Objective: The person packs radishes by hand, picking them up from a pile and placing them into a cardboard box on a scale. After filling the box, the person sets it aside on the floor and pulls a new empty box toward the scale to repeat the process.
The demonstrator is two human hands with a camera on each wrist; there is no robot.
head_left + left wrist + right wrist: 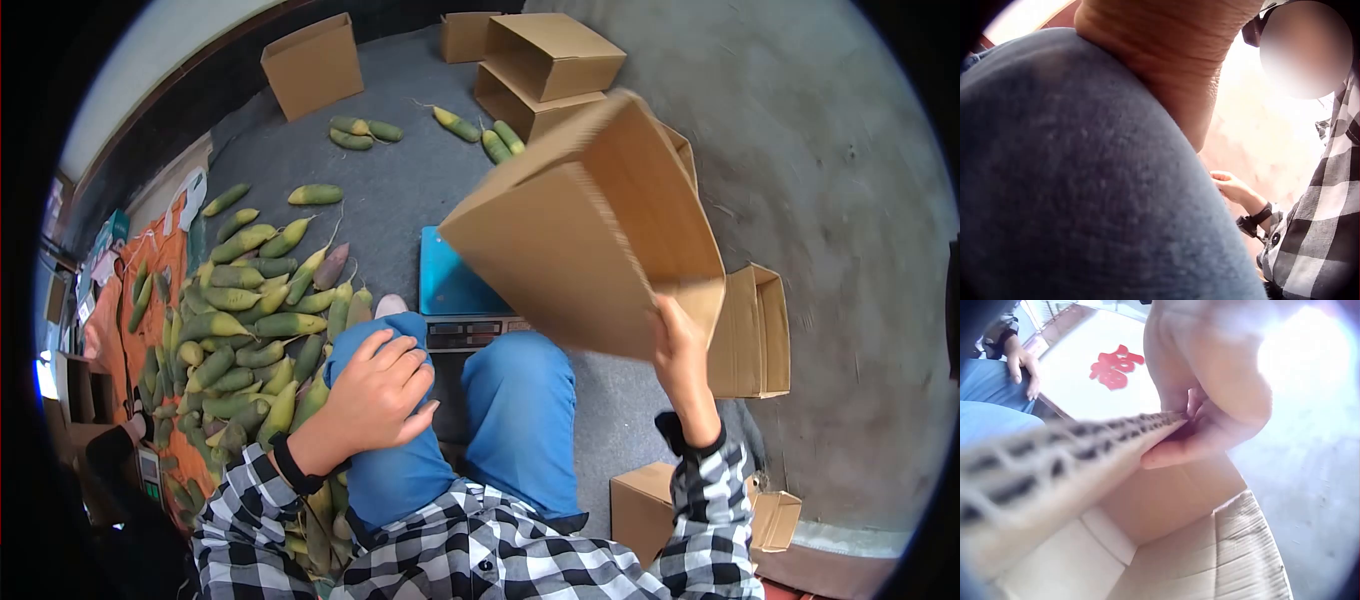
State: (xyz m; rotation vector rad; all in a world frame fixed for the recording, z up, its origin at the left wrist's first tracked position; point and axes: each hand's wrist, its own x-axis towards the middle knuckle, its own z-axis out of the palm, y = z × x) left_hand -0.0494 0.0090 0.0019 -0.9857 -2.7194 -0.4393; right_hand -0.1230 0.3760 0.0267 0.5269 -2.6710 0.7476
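A large cardboard box [560, 240], open and tilted, hangs above the floor beside a blue-topped scale [455, 280]. My right hand [682, 350] pinches the edge of its wall; in the right wrist view the thumb and fingers of this hand [1210, 381] grip the corrugated rim [1085, 450], with the box's inside below. My left hand [385, 392] rests on my left knee with its fingers spread, holding nothing. The left wrist view shows part of this hand [1160, 56] against the blue trouser leg [1097, 175].
A big pile of green radishes [240, 330] lies at the left, partly on orange cloth [145, 260]. Several radishes [350, 132] lie farther forward. Other boxes [312, 68] stand at the back, and more boxes [735, 335] stand at the right near the wall.
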